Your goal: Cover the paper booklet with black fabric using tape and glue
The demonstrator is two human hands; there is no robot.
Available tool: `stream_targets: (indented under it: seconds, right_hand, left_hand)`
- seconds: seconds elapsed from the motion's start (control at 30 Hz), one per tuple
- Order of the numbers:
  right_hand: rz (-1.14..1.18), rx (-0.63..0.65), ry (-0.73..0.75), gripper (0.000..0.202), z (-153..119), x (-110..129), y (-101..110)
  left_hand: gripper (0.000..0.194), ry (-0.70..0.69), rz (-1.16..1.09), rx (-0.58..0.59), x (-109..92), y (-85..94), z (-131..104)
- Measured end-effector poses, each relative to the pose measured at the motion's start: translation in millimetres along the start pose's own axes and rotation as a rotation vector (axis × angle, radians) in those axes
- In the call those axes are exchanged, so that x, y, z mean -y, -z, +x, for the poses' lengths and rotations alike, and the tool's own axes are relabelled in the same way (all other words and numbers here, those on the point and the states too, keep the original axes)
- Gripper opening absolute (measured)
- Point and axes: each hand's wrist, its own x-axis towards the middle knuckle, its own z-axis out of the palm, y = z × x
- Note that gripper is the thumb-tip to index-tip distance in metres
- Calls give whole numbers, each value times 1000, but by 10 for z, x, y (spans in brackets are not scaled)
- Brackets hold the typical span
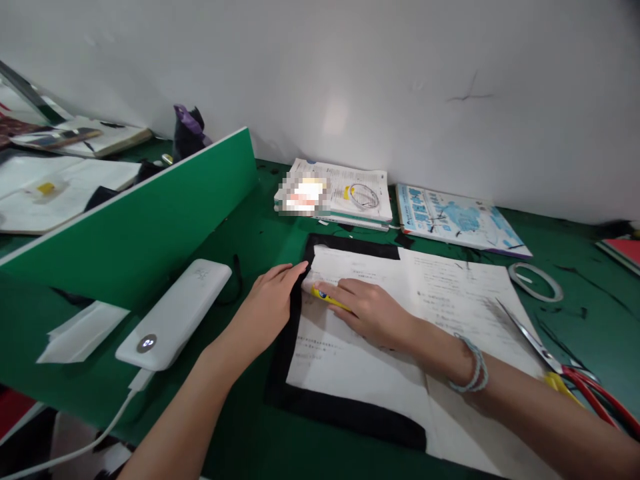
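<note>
White printed sheets [345, 353] lie on black material [350, 415], whose border shows along the left, top and bottom edges. My right hand [373, 310] rests on the sheets with its fingers wrapped round a yellow stick-like object [330, 298], its end near the sheets' upper left edge. My left hand [273, 297] lies at the left border of the black material, fingertips close to the sheets' upper left corner. Its fingers are together and extended, and I see nothing in it. Part of the yellow object is hidden under my right hand.
A green divider [150, 220] and a white power bank [175, 317] with a cable stand left. Behind are stacked papers [370, 177] and a blue-white booklet [460, 220]. A tape roll [536, 283] and open red-handled scissors [535, 343] lie right, beside my right forearm.
</note>
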Motion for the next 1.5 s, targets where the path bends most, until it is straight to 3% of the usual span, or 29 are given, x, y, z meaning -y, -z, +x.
stream_targets:
  seconds: [0.17,0.37,0.73,1.07,1.5]
  right_hand:
    - [13,12,7,40,-4,-12,9]
    - [31,17,6,39,2,-3,8]
    - [29,9,12,38,-1,-5,4]
    - [-31,-17,48,43,-25,5,-23]
    - [-35,-20,56,40,-43,68,-15]
  left_hand:
    - [60,-17,-10,2,29,-13,22]
    - [47,64,0,41,-14,28,-6]
    - [51,-30,76,50,-16,9,-22]
    - [53,44,33,87,-24,25,-28]
    - [56,40,32,98,6,26,-25]
